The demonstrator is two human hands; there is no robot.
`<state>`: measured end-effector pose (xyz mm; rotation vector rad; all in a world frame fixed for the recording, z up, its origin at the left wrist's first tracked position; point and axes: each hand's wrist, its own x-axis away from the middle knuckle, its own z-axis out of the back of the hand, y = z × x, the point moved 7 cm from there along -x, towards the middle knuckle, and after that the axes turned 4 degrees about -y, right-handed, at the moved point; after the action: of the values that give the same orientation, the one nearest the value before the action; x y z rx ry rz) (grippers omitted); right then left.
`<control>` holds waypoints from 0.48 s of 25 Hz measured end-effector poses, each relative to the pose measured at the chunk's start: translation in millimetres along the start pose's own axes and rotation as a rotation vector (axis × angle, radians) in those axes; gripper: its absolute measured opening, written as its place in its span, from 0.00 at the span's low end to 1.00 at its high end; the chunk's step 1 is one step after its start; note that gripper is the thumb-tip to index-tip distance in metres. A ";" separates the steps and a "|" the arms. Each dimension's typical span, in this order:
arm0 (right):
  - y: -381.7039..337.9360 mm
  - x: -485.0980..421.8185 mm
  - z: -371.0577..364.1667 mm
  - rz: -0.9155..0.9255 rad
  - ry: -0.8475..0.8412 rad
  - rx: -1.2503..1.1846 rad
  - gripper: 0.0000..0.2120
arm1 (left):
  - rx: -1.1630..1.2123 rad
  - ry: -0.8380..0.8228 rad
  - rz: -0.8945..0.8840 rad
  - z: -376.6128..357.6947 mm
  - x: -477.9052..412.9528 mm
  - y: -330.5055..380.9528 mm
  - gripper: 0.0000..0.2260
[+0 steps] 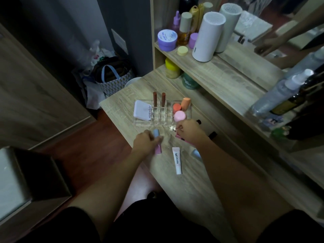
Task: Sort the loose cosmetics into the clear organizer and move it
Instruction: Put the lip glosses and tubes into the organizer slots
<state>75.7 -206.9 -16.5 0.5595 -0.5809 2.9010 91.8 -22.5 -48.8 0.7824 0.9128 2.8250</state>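
Observation:
The clear organizer (140, 122) sits on the wooden desk (196, 186). It holds a lilac compact (142, 110), two brown lipsticks (159, 99), an orange sponge (185, 102), an orange jar (176, 107) and a pink jar (179, 116). Just in front of it my left hand (145, 143) is shut on a tube with a blue cap and pink body (157, 139). My right hand (190, 131) grips a small silver-capped item (172, 128), with a pink tube (180, 137) under its fingers. A white lip balm tube (177, 160) lies loose nearer me.
A pale blue item (196, 153) peeks out beside my right forearm, and dark tubes (212, 135) lie behind it. Shelves at the back carry jars, bottles and a white cylinder (206, 35). Spray bottles (280, 92) stand at the right by a mirror. Bags (112, 76) sit on the floor at left.

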 end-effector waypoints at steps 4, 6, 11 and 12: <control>-9.6 -6.7 -5.0 0.022 -0.079 0.099 0.12 | 0.023 0.026 0.062 -8.9 -3.2 6.9 0.17; -11.6 -9.0 -5.9 0.040 -0.098 0.160 0.12 | 0.050 0.019 0.072 -8.2 -5.4 8.7 0.16; 1.3 -2.5 11.5 0.055 0.088 -0.240 0.08 | 0.209 0.001 -0.030 9.5 -0.5 14.1 0.10; 3.7 -1.1 21.2 0.059 0.151 -0.380 0.09 | 0.244 0.010 -0.079 18.9 0.0 19.4 0.10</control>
<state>83.0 -218.7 0.0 0.2733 -1.1046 2.7443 102.7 -28.4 -24.8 0.7371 1.2779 2.6843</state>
